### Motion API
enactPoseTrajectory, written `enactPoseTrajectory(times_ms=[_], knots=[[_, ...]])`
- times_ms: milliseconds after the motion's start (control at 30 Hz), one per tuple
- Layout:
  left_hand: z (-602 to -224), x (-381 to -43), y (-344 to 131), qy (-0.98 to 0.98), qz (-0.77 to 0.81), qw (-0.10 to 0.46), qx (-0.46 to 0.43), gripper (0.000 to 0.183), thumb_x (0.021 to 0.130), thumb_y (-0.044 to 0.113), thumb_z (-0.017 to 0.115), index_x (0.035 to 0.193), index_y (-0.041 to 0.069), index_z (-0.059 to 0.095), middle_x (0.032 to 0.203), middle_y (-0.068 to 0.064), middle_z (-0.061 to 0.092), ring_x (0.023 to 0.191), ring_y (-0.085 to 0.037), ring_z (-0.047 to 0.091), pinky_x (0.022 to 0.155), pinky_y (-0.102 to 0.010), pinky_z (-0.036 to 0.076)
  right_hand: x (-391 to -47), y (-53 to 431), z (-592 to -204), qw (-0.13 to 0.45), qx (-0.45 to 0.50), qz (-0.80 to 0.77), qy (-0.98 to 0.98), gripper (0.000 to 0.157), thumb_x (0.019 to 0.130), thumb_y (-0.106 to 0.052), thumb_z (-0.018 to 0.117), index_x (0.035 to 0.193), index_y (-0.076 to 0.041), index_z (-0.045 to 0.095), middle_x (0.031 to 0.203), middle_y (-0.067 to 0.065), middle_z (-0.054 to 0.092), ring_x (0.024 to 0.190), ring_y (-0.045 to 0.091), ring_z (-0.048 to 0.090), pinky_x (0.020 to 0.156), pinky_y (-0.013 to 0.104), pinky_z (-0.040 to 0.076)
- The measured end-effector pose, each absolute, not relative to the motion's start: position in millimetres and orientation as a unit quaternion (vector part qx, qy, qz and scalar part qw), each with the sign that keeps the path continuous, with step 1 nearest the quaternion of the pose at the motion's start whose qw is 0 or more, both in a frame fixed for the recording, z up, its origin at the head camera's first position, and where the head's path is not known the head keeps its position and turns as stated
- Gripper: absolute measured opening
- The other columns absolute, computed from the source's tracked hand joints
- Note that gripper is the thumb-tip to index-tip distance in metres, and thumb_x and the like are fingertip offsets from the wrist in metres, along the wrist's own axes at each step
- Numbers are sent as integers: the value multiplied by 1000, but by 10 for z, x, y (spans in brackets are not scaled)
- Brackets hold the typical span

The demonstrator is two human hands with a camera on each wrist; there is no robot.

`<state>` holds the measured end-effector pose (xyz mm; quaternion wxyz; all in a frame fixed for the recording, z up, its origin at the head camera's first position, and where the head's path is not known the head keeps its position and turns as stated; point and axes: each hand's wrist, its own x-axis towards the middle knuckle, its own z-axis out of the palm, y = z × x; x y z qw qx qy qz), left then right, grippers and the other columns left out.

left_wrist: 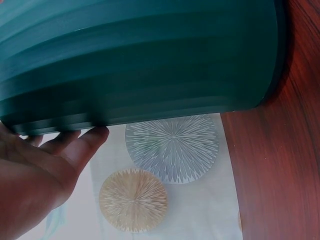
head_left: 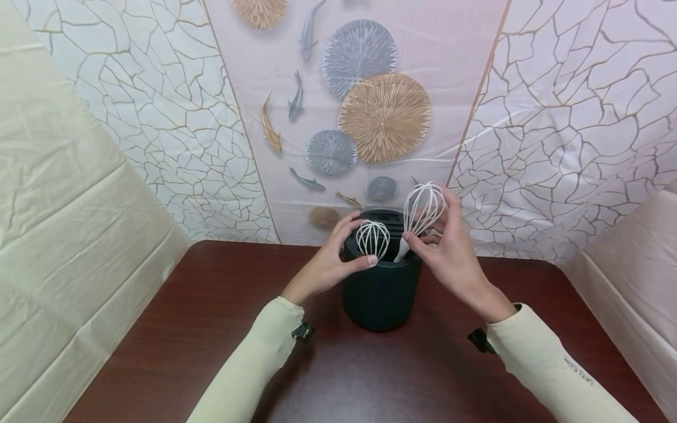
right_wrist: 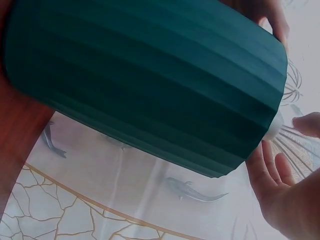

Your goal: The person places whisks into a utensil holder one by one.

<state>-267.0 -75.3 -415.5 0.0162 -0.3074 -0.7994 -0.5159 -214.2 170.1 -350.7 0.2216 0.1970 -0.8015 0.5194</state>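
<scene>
A dark green ribbed utensil holder [head_left: 378, 296] stands upright on the table, with black dividers inside its top. My left hand [head_left: 333, 258] grips it at the left of the rim, thumb at the front and fingers along the far side. Beside that thumb, the white wires of a smaller whisk [head_left: 372, 238] stick up from the holder; its lower part is hidden. At the right, my right hand [head_left: 452, 252] holds a larger white whisk [head_left: 425, 205] by the base of its wires. This whisk tilts, its pale handle [head_left: 402, 251] reaching down into the holder's opening.
The reddish-brown wooden table [head_left: 174, 329] extends around the holder. Right behind it hangs a patterned cloth backdrop [head_left: 296, 194] with fish and round motifs. Cream cloth panels [head_left: 69, 247] slope along both sides.
</scene>
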Motion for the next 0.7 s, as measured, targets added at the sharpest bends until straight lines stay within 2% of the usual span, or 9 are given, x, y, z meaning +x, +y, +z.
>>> enactPoseTrajectory(times_ms=[133,267,367,567,700], knots=[[-4160,-2677,-748,-795,-523,12,-306,78,93,49,77,160,27,42,174,7,20,156,-13,23,123,-51,31,-2151,1706,-3522,220,204,512,-805,81,93,5,75,157,-5,26,121,23,61,104,19,66,75,16,57],[-4163,-2680,-741,-792,-528,10,-305,77,93,48,77,159,28,43,174,7,20,155,-14,24,122,-52,32,-2151,1701,-3536,220,201,508,-808,77,95,2,74,155,-2,26,122,22,61,102,11,66,76,15,56],[-4162,-2678,-737,-790,-531,12,-306,76,93,47,78,158,28,44,174,7,21,155,-14,24,122,-52,32,-2159,1694,-3545,221,203,505,-809,76,95,5,72,154,0,25,124,23,60,100,11,66,77,15,55],[-4170,-2682,-737,-790,-531,14,-307,77,92,47,78,158,26,44,173,9,21,155,-15,25,123,-51,32,-2173,1696,-3573,227,218,480,-819,83,92,10,71,159,-5,24,125,26,62,87,28,70,74,16,55],[-4170,-2676,-739,-793,-527,13,-305,79,92,51,77,159,27,43,173,9,21,156,-14,24,123,-52,31,-2159,1702,-3593,237,225,444,-835,87,89,10,73,160,-7,27,120,23,66,80,30,70,72,23,55]])
